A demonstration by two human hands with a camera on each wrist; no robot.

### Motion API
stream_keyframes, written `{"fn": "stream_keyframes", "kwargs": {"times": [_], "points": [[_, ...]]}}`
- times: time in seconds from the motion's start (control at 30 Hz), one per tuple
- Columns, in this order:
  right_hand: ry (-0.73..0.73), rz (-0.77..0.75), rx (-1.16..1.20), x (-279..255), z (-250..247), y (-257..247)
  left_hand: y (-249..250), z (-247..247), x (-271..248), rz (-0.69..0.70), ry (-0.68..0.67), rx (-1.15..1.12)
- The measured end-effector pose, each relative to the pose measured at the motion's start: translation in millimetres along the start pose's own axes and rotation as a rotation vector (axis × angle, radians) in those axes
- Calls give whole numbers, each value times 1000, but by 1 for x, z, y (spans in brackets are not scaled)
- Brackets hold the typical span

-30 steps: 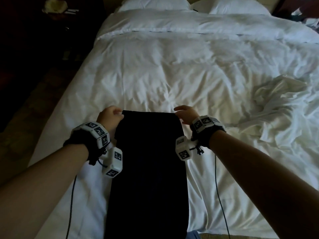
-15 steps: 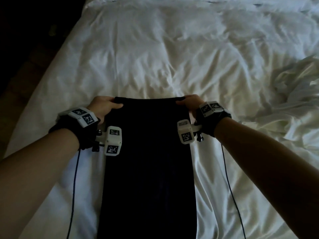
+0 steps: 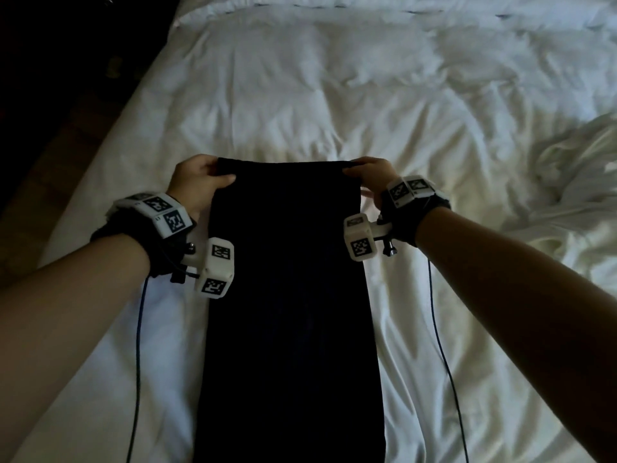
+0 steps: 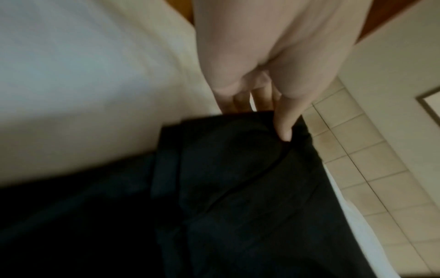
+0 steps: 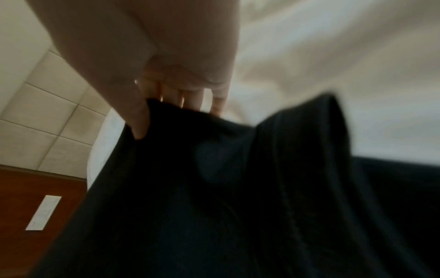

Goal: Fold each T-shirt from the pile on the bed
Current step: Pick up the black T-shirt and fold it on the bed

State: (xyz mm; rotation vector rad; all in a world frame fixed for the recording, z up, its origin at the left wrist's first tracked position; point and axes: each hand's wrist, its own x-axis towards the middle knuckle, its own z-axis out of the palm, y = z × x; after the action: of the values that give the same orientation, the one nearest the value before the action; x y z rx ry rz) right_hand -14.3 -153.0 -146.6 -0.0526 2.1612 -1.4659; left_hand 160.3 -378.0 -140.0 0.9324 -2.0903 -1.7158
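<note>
Left hand [image 3: 195, 180] and right hand [image 3: 369, 177] pinch the black T-shirt's [image 3: 287, 295] far corners (thumbs on top); bare white duvet [image 3: 300, 105] beyond. Wrist views reveal fingers beneath.

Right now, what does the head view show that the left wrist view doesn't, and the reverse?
Head view only: the right hand pinching the black T-shirt's far right corner, the shirt's long narrow strip on the white bed, and crumpled white fabric at right. Left wrist view only: a tiled surface beyond the shirt. Both: the left hand pinching the shirt's far left corner.
</note>
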Motion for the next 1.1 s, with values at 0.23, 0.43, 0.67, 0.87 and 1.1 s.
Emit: {"fn": "stream_keyframes", "kwargs": {"times": [0.23, 0.43, 0.67, 0.87, 1.1], "points": [[-19, -91, -6, -74, -27, -8, 28, -21, -59, 90, -86, 153], [-108, -139, -104, -144, -35, 13, 20, -32, -121, 128, -124, 272], [-208, -148, -229, -188, -25, 65, -14, -40, -165, 219, -210, 549], [-132, -145, -426, -187, -12, 80, -32, -39, -169, 155, -424, 605], [-99, -381, -682, -176, 5, 74, -33, -28, -150, 427, -219, 587]]}}
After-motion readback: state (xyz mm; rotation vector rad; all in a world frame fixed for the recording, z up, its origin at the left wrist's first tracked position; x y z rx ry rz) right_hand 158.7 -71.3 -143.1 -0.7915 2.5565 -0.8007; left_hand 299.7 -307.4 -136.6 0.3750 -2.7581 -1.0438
